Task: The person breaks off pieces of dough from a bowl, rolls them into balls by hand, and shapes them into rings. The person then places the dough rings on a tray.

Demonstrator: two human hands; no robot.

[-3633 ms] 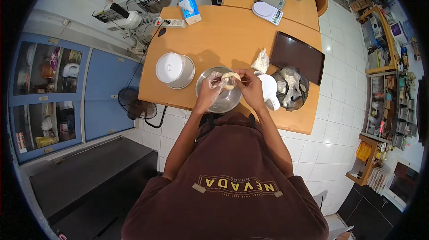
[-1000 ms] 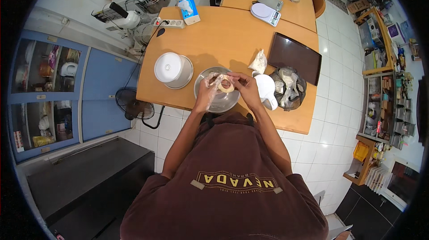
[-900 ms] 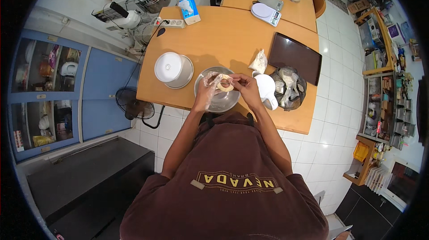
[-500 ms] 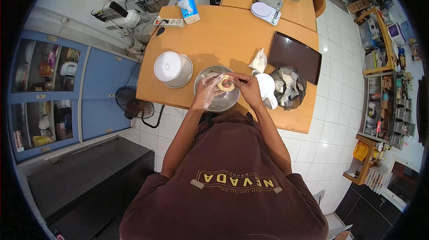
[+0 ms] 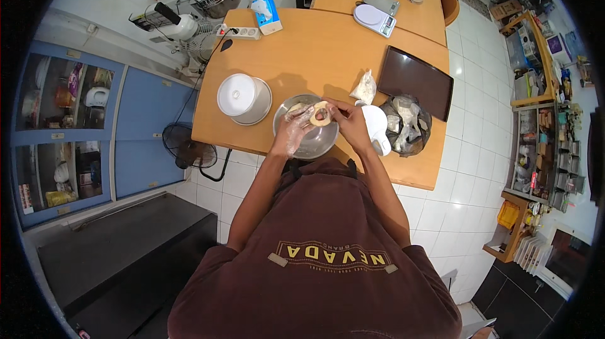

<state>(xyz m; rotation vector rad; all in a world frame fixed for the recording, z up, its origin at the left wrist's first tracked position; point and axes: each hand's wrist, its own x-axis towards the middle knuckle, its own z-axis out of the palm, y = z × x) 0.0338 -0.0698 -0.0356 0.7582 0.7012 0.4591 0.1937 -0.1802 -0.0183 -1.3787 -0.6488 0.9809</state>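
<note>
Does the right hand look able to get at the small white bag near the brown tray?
Probably yes: the small white bag sits just beyond the right hand, and nothing appears to block the way. That hand is on the pale ring, though, so it would likely need to let go first.

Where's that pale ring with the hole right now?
In the head view, the pale ring is just right of centre on the table's near side, held between the left hand and right hand, above the metal bowl.
</note>
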